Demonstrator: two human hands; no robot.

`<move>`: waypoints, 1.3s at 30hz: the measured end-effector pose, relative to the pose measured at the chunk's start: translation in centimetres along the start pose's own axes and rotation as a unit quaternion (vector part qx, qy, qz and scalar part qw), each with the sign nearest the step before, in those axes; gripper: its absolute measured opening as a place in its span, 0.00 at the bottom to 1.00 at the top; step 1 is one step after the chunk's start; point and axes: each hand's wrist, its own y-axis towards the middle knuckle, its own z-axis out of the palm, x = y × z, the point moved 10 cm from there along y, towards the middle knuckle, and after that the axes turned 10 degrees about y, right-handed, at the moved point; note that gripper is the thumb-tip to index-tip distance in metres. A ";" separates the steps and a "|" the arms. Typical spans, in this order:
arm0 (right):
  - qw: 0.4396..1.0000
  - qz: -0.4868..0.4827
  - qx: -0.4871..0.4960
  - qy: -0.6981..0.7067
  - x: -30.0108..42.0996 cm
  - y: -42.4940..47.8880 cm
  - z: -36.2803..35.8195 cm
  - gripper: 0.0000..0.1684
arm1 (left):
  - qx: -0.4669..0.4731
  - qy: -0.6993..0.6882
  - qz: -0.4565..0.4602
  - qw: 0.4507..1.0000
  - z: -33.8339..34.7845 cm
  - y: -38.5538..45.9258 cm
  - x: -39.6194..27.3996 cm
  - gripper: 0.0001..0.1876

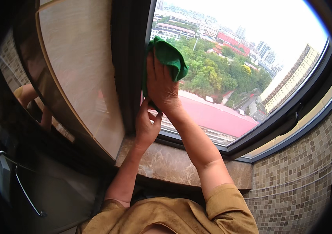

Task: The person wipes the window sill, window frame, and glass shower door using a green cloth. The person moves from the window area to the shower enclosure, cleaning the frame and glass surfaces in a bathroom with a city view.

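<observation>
My right hand (163, 84) lies flat over a green cloth (170, 57), pressing it to the left edge of the window glass (221, 67), beside the dark frame. A fold of the cloth stands out past the fingers. Just below, my left hand (147, 125) is raised with its fingers bent, close to the cloth's lower end. Whether its fingertips pinch that end is hard to see, as both hands partly cover it.
Under the window runs a brown marble sill (168, 163). A window handle (293, 121) is on the right frame, above a mosaic-tiled wall (294, 175). At left are a light tiled wall (78, 58), a mirror (25, 76) and a metal bar (22, 187).
</observation>
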 end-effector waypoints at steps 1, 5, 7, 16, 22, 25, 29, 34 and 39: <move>1.000 0.004 0.005 0.013 0.2 -0.1 0.3 0.36 | -0.004 0.005 0.000 1.000 -0.3 0.2 0.5 0.36; 0.997 -0.021 0.039 -0.063 0.3 -0.4 0.7 0.40 | -0.001 0.028 0.002 1.000 -0.3 0.3 0.7 0.33; 0.998 -0.022 0.037 -0.044 -0.3 -1.2 -0.2 0.40 | 0.008 0.034 -0.003 0.999 0.4 0.0 0.0 0.30; 0.999 0.016 0.027 -0.033 -9.7 -10.2 -6.1 0.30 | 0.116 0.056 -0.012 0.992 8.7 -3.8 -4.5 0.22; 0.995 0.059 0.048 -0.063 -18.5 -17.3 -11.3 0.31 | 0.210 0.042 0.008 0.977 18.4 -8.0 -7.5 0.24; 0.991 0.112 0.030 -0.067 -22.7 -21.1 -13.4 0.34 | 0.215 0.032 0.054 0.975 21.8 -9.8 -9.6 0.26; 0.979 0.178 0.049 -0.082 -25.9 -25.6 -14.8 0.38 | 0.302 0.050 0.034 0.951 25.6 -12.4 -10.9 0.27; 0.982 0.173 0.000 -0.073 -24.3 -24.1 -15.3 0.38 | 0.273 0.010 0.049 0.961 26.0 -13.6 -10.3 0.30; 0.988 0.123 -0.021 -0.091 -20.9 -23.2 -13.3 0.35 | 0.246 0.007 0.022 0.969 24.3 -12.7 -8.1 0.26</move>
